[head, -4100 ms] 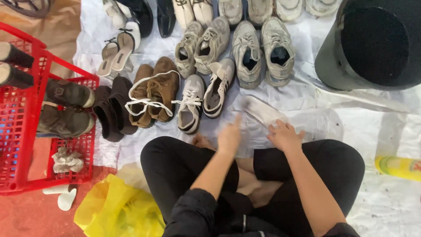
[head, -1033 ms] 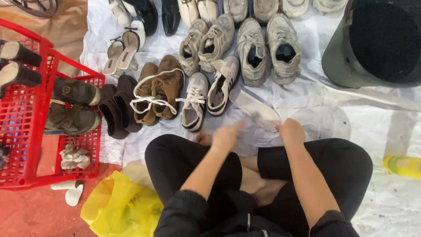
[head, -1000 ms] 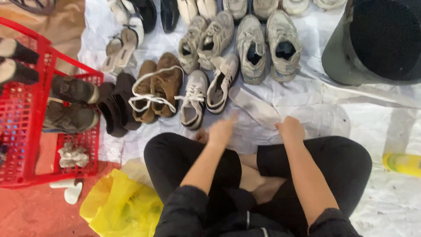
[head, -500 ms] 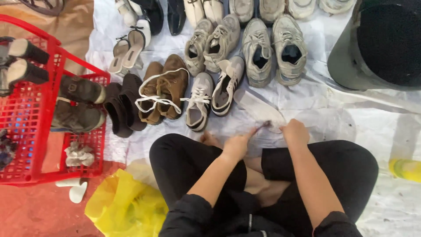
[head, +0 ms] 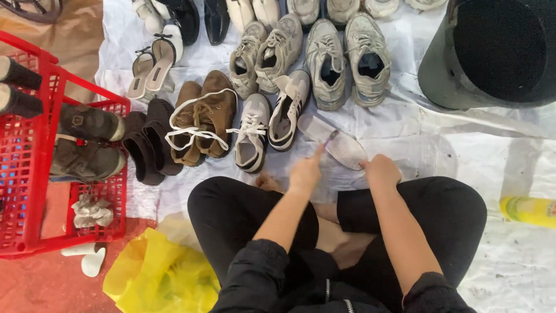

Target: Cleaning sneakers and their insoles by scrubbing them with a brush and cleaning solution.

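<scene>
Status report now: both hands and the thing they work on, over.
Left hand rubs a small tool on the pale insole. Right hand pins the insole's near end to the white sheet. White-black sneakers lie beside it.

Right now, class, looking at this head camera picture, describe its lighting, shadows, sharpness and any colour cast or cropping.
Head view: soft, even daylight, no glare; the large black round bin throws only a faint shadow onto the white plastic sheet; the rows of shoes are sharp; the left hand and right hand on the pale shoe insole look slightly soft; a reddish tint colours the bottom-left corner; the top row of shoes is cropped.
</scene>
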